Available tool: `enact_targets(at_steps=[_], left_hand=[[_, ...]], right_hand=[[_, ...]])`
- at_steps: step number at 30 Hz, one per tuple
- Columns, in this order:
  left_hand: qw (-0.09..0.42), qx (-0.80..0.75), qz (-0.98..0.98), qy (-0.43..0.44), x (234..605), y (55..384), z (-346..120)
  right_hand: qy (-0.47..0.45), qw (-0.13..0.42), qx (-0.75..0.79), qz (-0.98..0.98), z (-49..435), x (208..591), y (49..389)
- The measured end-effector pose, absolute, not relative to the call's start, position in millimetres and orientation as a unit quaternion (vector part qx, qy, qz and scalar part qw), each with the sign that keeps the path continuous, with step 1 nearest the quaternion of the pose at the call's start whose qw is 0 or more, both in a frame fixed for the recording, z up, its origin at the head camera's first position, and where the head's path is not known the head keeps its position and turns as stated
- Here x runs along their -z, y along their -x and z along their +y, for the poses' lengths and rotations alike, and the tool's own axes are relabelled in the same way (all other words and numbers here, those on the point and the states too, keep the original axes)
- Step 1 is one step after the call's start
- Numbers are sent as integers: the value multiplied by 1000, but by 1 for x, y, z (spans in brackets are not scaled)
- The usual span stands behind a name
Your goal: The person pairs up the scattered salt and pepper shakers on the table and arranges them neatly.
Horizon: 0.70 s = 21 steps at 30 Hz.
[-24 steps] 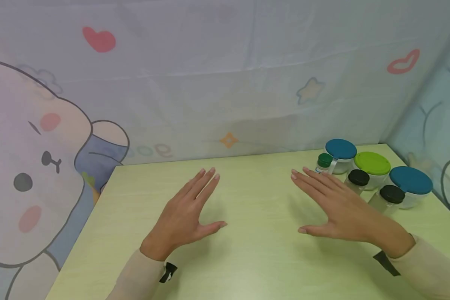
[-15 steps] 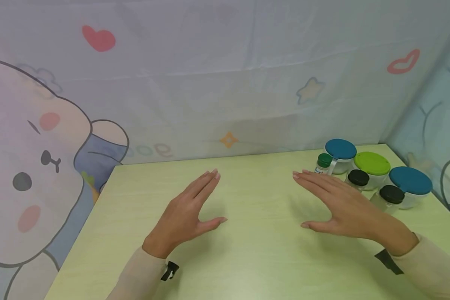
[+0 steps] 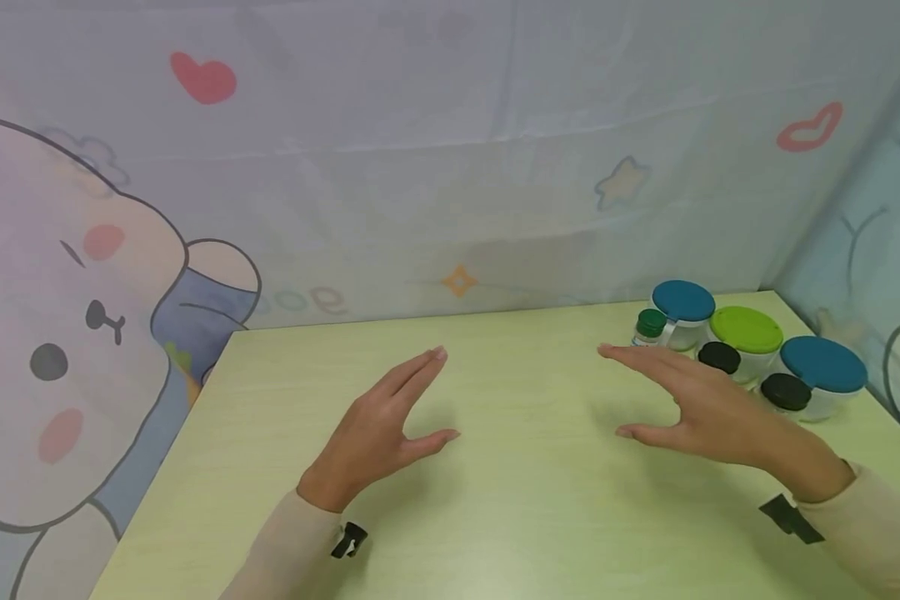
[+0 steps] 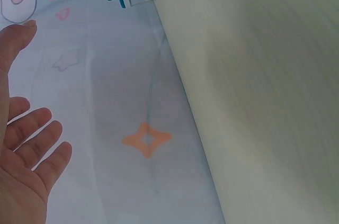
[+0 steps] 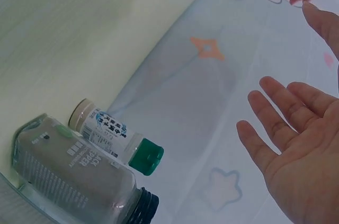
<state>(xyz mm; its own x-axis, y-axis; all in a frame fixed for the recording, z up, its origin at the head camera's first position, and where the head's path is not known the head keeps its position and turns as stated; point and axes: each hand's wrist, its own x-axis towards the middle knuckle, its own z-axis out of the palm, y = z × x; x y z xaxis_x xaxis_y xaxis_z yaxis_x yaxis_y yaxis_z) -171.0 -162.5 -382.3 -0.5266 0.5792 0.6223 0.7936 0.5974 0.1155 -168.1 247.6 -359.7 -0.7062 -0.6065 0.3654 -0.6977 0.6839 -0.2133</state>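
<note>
left hand [image 3: 371, 433]: fingers nearly straight, slightly spread, thumb apart, above the table [image 3: 510, 517] | right hand [image 3: 708, 408]: fingers the same | green-capped bottle [image 3: 649, 326]: just beyond right fingers | black-capped jars [image 3: 719, 357]: right of these fingers

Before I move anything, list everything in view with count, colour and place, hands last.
Table: 1, pale yellow-green, below the hands
Printed backdrop: pale grey-blue, behind the table and at its right; one piece or two, cannot tell
Blue-lidded containers: 2, blue and white, right rear of table
Green-lidded container: 1, lime green and white, between those two
Green-capped bottle: 1, white label, left end of the group
Black-capped jars: 2, clear sides, near side of the group
Sleeves: 2, beige, one on each arm
Left hand: 1, bare, over the table, holding nothing
Right hand: 1, bare, nearer the group, holding nothing
</note>
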Motion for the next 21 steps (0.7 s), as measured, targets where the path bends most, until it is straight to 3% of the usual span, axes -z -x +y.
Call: enact_targets(at_steps=[21], left_hand=[[291,232,-826,422,391,184,-140]], right_hand=[[-379,135,-236,-885,271,342,179]])
